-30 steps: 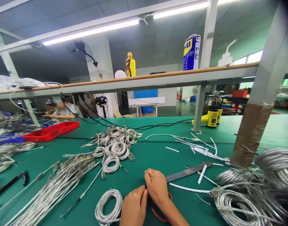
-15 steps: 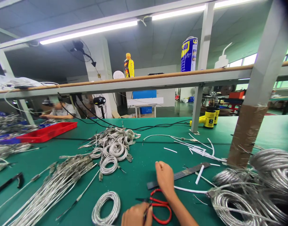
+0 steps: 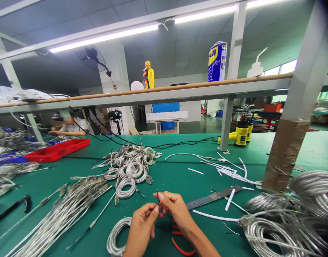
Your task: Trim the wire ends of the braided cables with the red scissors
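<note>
In the middle foreground, my left hand (image 3: pixel 142 223) is closed, thumb and fingertips pinching a thin black wire (image 3: pixel 158 198). My right hand (image 3: pixel 176 208) meets it from the right, its fingers closed on the same wire near the upper end. The rest of the wire is hidden by my fingers. Under my right wrist lie red-handled scissors (image 3: pixel 182 247), mostly covered. A coil of clear-sheathed silver cable (image 3: pixel 116 237) rests on the green table, partly behind my left hand. Just beyond my right hand lies a steel ruler (image 3: pixel 214 197).
A pile of coiled cables (image 3: pixel 133 171) and a bundle of straight cables (image 3: pixel 64 210) lie left. White tube pieces (image 3: pixel 228 171) and large cable coils (image 3: pixel 314 200) are right. Yellow heat guns (image 3: pixel 241 135) stand behind. A red tray (image 3: pixel 58 150) is far left, near a seated person (image 3: pixel 75 125).
My left hand has left the scissors and risen. My right hand has come down and left to meet it, and both now pinch the black wire.
</note>
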Action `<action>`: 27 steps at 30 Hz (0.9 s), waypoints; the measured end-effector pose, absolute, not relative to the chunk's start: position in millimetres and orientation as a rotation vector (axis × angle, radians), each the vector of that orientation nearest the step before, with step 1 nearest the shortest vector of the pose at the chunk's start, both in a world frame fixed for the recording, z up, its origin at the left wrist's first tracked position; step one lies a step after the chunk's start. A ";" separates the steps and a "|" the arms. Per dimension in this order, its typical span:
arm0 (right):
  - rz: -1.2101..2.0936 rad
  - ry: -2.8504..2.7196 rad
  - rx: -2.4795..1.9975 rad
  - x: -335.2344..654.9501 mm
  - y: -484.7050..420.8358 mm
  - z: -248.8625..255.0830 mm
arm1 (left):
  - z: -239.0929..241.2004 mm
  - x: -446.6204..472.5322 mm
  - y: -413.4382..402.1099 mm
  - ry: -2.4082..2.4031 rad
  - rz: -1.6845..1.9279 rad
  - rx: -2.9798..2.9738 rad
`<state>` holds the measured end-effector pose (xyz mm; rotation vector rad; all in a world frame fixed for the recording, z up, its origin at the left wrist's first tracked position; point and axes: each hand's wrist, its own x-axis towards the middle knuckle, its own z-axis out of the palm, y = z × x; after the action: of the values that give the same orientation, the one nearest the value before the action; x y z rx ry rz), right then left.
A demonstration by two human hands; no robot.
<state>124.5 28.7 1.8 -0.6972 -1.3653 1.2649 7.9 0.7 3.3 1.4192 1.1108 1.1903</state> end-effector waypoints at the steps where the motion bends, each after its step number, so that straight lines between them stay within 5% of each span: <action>1: 1.232 -1.381 -0.678 125.9 28.0 2.6 | 2.4 7.1 1.5 1.095 1.182 1.408; 14: 1.465 -0.938 -0.684 113.5 28.6 -4.9 | 9.8 7.5 1.1 1.102 1.251 1.400; 27: 1.523 -1.231 -0.559 99.7 17.1 -10.0 | 21.6 -7.9 2.5 1.133 1.423 1.170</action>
<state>99.7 17.1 -10.0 -0.5588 -1.2308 1.5226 -7.9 2.5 21.6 1.1699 1.1332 1.4225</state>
